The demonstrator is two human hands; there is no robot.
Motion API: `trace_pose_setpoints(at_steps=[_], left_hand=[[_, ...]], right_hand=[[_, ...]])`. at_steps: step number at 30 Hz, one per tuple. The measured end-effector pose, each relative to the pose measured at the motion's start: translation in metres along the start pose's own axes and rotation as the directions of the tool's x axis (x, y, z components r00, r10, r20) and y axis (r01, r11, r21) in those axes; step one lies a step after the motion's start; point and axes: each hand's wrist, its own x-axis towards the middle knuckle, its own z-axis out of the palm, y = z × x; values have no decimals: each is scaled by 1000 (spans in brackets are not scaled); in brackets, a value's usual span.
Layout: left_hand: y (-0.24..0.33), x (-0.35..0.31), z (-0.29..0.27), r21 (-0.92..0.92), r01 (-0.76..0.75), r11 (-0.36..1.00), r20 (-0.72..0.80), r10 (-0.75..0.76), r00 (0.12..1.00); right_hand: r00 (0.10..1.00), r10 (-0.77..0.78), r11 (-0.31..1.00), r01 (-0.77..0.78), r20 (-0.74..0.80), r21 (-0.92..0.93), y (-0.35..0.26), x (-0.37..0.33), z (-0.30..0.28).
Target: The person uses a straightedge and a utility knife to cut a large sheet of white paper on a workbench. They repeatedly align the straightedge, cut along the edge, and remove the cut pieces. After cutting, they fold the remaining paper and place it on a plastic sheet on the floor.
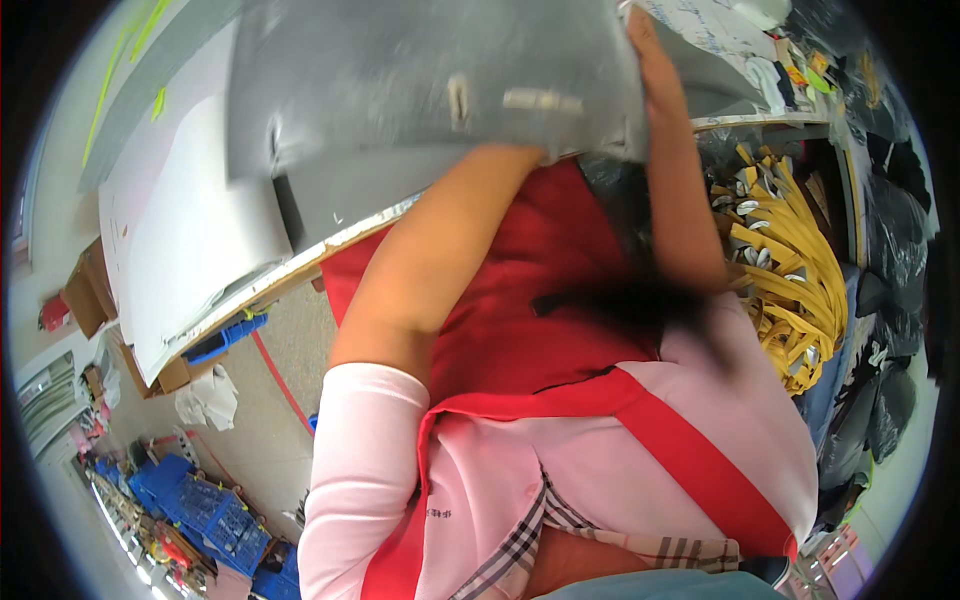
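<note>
A large grey panel (pixel 400 80), with short slots and worn pale marks, is lifted over the table edge and slightly blurred. My right hand (pixel 645 45) is at its right-hand edge, with the fingers closed around that side. My left forearm (pixel 440 240) reaches up underneath the panel's near edge. Past the wrist, the panel covers my left hand, so its fingers are hidden. A stack of white sheets (pixel 190 230) lies on the table to the left of the panel.
Yellow strips (pixel 790 260) with pale ends hang in a heap at the right. Black plastic bags (pixel 890 400) stand beyond them. Cardboard boxes (pixel 92 285) and blue crates (pixel 215 520) are at the left. Small scraps (pixel 800 75) lie at the far right of the table.
</note>
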Motion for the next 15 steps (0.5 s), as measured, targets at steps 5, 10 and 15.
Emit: trace_pose_setpoints(at_steps=[5, 10, 15], left_hand=[[-10, 13, -6, -71, 222, 972, 184, -206, 961], [-24, 26, -31, -304, 413, 858, 203, -365, 908], [-69, 22, -128, -487, 543, 684, 88, -580, 810]], right_hand=[[997, -24, 998, 28, 69, -52, 9, -27, 18], [996, -1, 983, -16, -91, -184, 41, -19, -48], [940, 339, 909, -316, -43, 271, 34, -30, -60]])
